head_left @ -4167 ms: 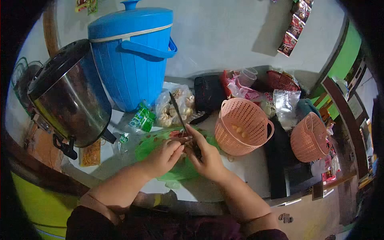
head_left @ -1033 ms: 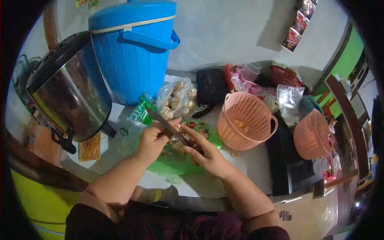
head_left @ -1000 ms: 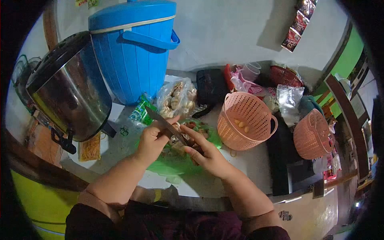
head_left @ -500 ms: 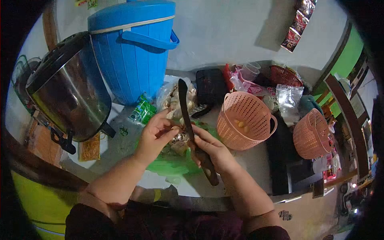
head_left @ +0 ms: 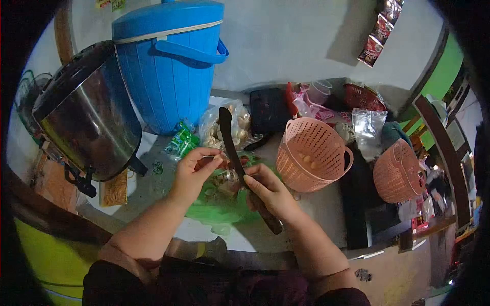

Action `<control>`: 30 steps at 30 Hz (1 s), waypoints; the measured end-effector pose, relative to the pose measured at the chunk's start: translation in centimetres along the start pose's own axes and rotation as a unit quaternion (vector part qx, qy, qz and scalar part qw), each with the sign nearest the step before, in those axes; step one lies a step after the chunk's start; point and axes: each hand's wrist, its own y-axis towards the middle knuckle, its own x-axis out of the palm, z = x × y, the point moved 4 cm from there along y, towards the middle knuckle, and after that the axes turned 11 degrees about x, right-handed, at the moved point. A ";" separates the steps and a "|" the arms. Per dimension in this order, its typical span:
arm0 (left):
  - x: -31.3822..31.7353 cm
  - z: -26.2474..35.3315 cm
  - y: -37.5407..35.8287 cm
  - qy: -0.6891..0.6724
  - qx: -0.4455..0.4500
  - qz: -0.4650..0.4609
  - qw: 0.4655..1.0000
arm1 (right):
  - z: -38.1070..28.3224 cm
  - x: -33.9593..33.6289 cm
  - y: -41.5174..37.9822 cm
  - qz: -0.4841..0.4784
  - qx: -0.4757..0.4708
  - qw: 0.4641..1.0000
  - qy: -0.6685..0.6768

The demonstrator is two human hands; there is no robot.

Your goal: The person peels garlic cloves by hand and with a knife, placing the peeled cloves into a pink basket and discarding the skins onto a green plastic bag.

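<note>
My right hand [head_left: 268, 191] is wrapped round the handle of a knife [head_left: 232, 145], whose long dark blade points up and away from me. To its left, my left hand [head_left: 196, 171] pinches a small pale garlic clove [head_left: 218, 157] between thumb and fingers, apart from the blade. Below both hands lies a green plastic bag [head_left: 219, 211] with papery garlic skins [head_left: 227, 182] on it. Behind them stands a clear bag of garlic bulbs [head_left: 212, 135]. The pink basket [head_left: 311, 176] right of my right hand holds several pale peeled cloves [head_left: 307, 159].
At the left are a large steel pot [head_left: 92, 117] and a lidded blue bucket [head_left: 168, 76]. A green packet [head_left: 182, 143] lies before the bucket. A second pink basket [head_left: 395, 176] stands at the right, near a silver pouch [head_left: 368, 127]. Sachets [head_left: 380, 33] hang on the wall.
My hands have drawn slightly apart, the left moving a little down and left with the clove. The knife blade has shifted left, its tip slightly lower.
</note>
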 end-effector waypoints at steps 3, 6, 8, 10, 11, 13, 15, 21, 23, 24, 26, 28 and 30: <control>0.2 0.2 0.1 -0.019 0.012 0.003 1.000 | -0.9 0.4 -0.3 0.001 -0.013 1.000 -0.002; 0.2 0.0 0.0 -0.013 0.014 0.005 1.000 | -0.6 0.0 0.0 -0.007 -0.014 1.000 -0.020; 0.2 -0.1 0.1 -0.026 0.008 -0.004 1.000 | 0.3 -0.3 0.4 -0.011 0.015 1.000 -0.009; 0.2 -0.2 0.2 -0.034 0.004 -0.008 0.999 | 0.3 -0.3 0.4 -0.016 0.014 1.000 -0.008; 0.2 -0.3 0.1 -0.037 0.004 -0.007 0.999 | 0.0 -0.2 0.3 -0.019 -0.001 1.000 -0.012; 0.3 -0.3 0.1 -0.051 -0.001 -0.017 0.999 | -0.4 -0.1 0.1 -0.015 -0.029 0.999 -0.027; 0.3 -0.3 0.1 -0.074 -0.009 -0.039 0.996 | -0.5 0.0 0.0 -0.003 -0.054 0.997 -0.046; -0.2 -1.8 -0.2 -0.122 -0.001 -0.042 0.992 | -0.2 0.3 -0.3 -0.026 0.011 0.997 -0.078; -0.2 -1.9 -0.1 -0.135 0.005 -0.038 0.990 | -0.2 0.2 -0.2 -0.023 -0.005 0.996 -0.088; -0.2 -1.9 0.0 -0.141 0.008 -0.036 0.989 | -0.2 0.2 -0.2 -0.022 -0.012 0.995 -0.092; -0.1 -1.2 -0.1 -0.114 0.010 -0.028 0.993 | -0.5 0.4 -0.2 -0.006 -0.053 0.997 -0.063; -0.1 -1.0 -0.1 -0.092 0.004 -0.023 0.996 | -0.8 0.6 -0.4 0.004 -0.079 0.995 -0.062; -0.1 -1.3 0.0 -0.075 -0.008 -0.018 0.997 | -1.1 0.7 -0.6 0.007 -0.091 0.992 -0.088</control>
